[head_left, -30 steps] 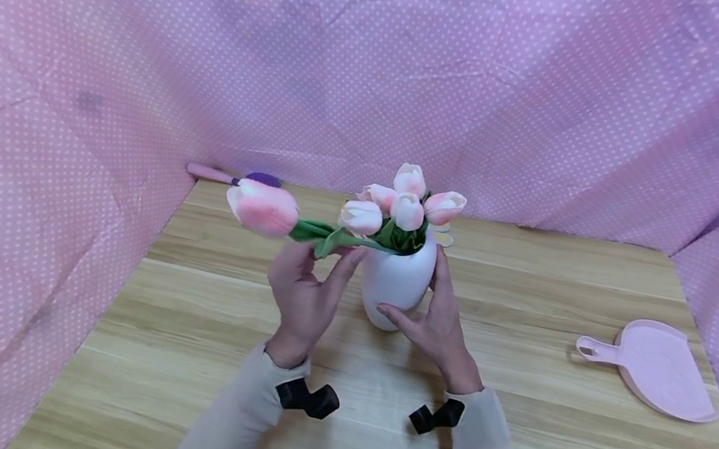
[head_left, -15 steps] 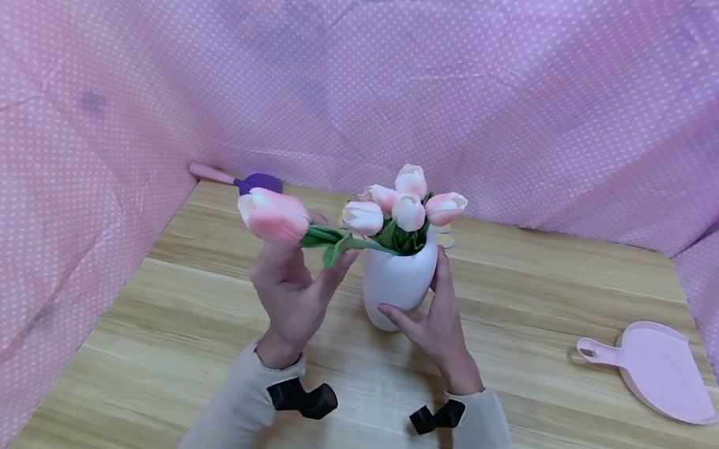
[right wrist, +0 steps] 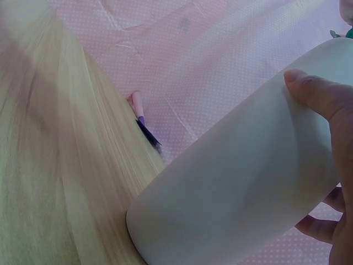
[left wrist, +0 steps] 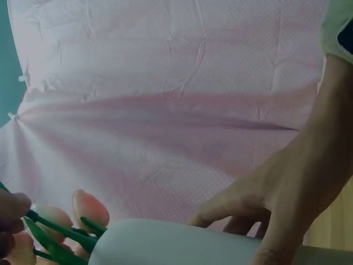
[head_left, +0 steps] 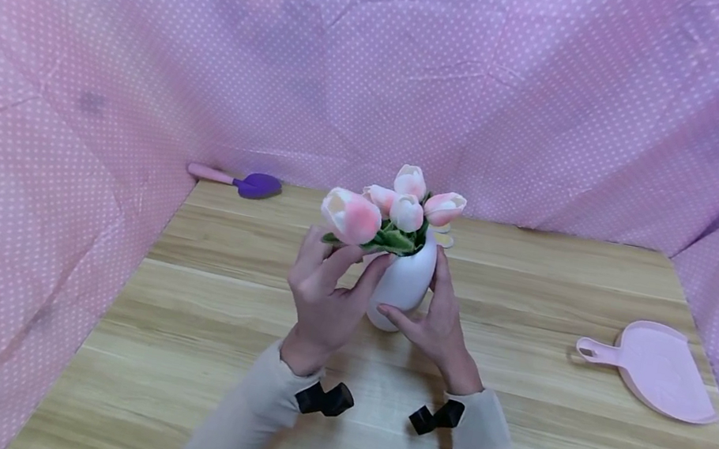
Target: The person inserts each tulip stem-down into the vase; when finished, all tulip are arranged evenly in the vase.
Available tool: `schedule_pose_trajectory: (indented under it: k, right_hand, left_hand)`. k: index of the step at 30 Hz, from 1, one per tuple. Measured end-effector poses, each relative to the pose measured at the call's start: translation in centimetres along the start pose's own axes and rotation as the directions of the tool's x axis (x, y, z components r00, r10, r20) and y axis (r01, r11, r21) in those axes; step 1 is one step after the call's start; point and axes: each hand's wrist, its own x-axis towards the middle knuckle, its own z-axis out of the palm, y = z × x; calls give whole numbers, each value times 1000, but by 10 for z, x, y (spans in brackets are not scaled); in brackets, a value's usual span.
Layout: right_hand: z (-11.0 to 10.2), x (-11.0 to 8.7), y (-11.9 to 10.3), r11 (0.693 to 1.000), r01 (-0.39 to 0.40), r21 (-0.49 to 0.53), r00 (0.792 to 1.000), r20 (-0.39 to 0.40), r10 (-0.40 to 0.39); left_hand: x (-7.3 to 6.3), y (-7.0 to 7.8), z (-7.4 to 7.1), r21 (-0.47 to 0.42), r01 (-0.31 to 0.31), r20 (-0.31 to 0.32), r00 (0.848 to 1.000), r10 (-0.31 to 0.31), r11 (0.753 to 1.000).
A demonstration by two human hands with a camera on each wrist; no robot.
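Note:
A white vase (head_left: 403, 284) stands on the wooden table, with several pink-and-white tulips (head_left: 407, 212) in its mouth. My right hand (head_left: 434, 332) grips the vase from the right, thumb across the front and fingers round the far side; the right wrist view shows this thumb (right wrist: 311, 91) against the smooth wall. Just left of the rim, my left hand (head_left: 330, 308) pinches the stem of one tulip (head_left: 351, 217), whose bloom leans left of the others. In the left wrist view, fingertips (left wrist: 14, 204) hold its green stem (left wrist: 55, 225) near the vase mouth. The stem's lower end is hidden.
A small trowel (head_left: 258, 186) with a pink handle and purple blade lies at the back left table edge. A pink dustpan (head_left: 666, 371) rests on the right. Something pale and yellow (head_left: 444, 238) shows partly behind the vase. Pink dotted cloth (head_left: 387, 69) surrounds the table.
My left hand first shifts slightly left, then right towards the vase, bringing its tulip bloom close to the others. The trowel blade is now uncovered. My right hand and the vase stay put.

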Motion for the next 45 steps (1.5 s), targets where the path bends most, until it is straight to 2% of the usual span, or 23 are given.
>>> schedule_pose_trajectory:
  k: [6, 11, 15, 21, 34, 45]
  right_hand:
    - [-1, 0, 0, 1000, 0, -4, 1000, 2, 0]
    - [-2, -1, 0, 1000, -2, 0, 1000, 11, 2]
    - [-2, -2, 2, 1000, 10, -6, 1000, 17, -10]
    - [-1, -1, 3, 1000, 16, -8, 1000, 12, -15]
    - [-3, 0, 3, 1000, 13, 12, 1000, 21, -14]
    - [-2, 1, 1, 999, 12, 29, 1000, 26, -13]
  left_hand:
    - [-1, -1, 6, -41, 50, 14, 999, -49, 998]
    - [0, 1, 12, -60, 58, 54, 997, -55, 997]
    - [-3, 1, 15, 18, 51, 106, 993, -53, 999]
    - [-9, 1, 15, 163, 66, 184, 978, -97, 984]
    - [-15, -2, 13, 156, 93, 200, 972, -123, 983]
    - [-19, -5, 17, 244, 61, 159, 982, -102, 968]
